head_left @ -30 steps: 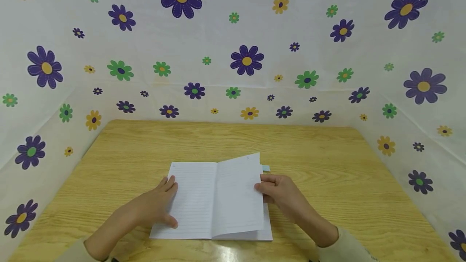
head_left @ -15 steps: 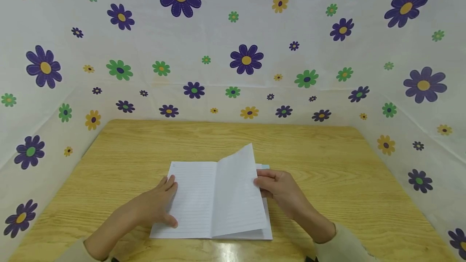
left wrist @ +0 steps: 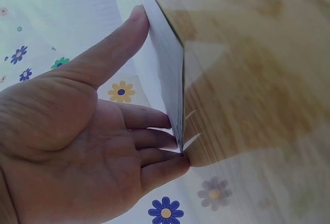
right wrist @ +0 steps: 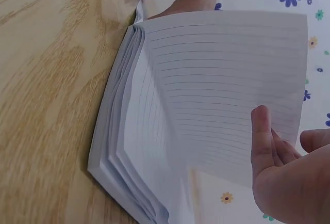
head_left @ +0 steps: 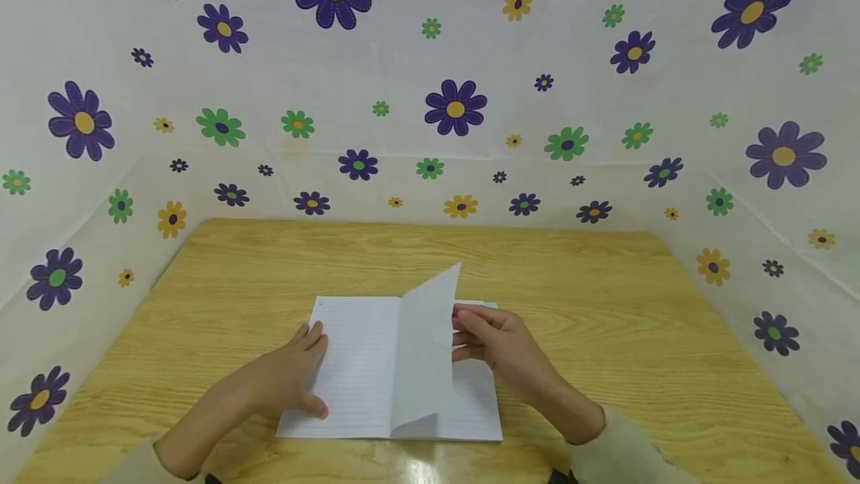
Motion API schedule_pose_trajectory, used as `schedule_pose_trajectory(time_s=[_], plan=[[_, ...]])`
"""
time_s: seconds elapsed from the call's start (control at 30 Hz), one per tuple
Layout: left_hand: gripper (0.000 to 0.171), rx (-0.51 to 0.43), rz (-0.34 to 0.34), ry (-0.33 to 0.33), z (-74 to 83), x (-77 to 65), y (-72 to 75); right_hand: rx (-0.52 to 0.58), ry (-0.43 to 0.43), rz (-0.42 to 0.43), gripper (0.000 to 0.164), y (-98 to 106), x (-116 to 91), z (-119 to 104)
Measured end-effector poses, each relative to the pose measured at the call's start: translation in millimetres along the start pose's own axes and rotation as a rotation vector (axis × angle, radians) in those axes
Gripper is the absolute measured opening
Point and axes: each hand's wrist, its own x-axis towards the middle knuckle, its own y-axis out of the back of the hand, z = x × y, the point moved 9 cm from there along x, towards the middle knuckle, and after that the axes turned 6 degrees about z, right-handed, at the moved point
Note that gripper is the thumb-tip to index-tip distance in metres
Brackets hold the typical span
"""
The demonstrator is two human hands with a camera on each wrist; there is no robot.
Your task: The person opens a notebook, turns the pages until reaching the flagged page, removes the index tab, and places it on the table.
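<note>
An open notebook [head_left: 356, 364] with lined pages lies on the wooden table. My left hand [head_left: 285, 379] rests on the outer edge of its left page, fingers spread and thumb extended near the lower corner. The left wrist view shows the fingertips at the notebook's edge. One leaf [head_left: 426, 357] stands up from the spine. My right hand [right wrist: 289, 172] is at its free edge, with extended fingers against the underside and the thumb [right wrist: 315, 140] just off the edge. In the head view, the leaf hides those fingertips. Beneath it, the lined right page [head_left: 477, 402] shows.
The wooden table [head_left: 571, 275] extends around the notebook. White flower-printed cloth [head_left: 396, 58] encloses the table at the back and both sides. A pale blue tab [head_left: 491, 305] shows at the notebook's upper right corner.
The leaf has risen from nearly flat to steeply upright, turning leftward. My right hand has moved left with it, its thumb slipping off the leaf's face. The left hand stays put.
</note>
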Motion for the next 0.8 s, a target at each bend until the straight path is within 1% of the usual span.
schedule_pose_trajectory(time_s=[0.1, 0.3, 0.47, 0.63, 0.8], plan=[[0.111, 0.006, 0.003, -0.002, -0.6, 0.2, 0.0, -0.003, 0.001, -0.015, 0.035, -4, 1, 1], [0.109, 0.002, 0.002, 0.001, -3.5, 0.7, -1.4, -0.036, -0.005, -0.038, 0.038, -12, 3, 4], [0.101, 0.009, 0.013, 0.004, -6.9, 1.9, -1.5, -0.039, 0.006, -0.062, 0.040, -19, 5, 4], [0.092, -0.009, 0.048, 0.011, -8.8, 0.0, 2.5, -0.057, 0.011, -0.074, 0.041, -25, 6, 3], [0.086, 0.023, 0.101, -0.006, -5.9, -1.5, 13.1, -0.067, 0.018, -0.090, 0.043, -30, 6, 2]])
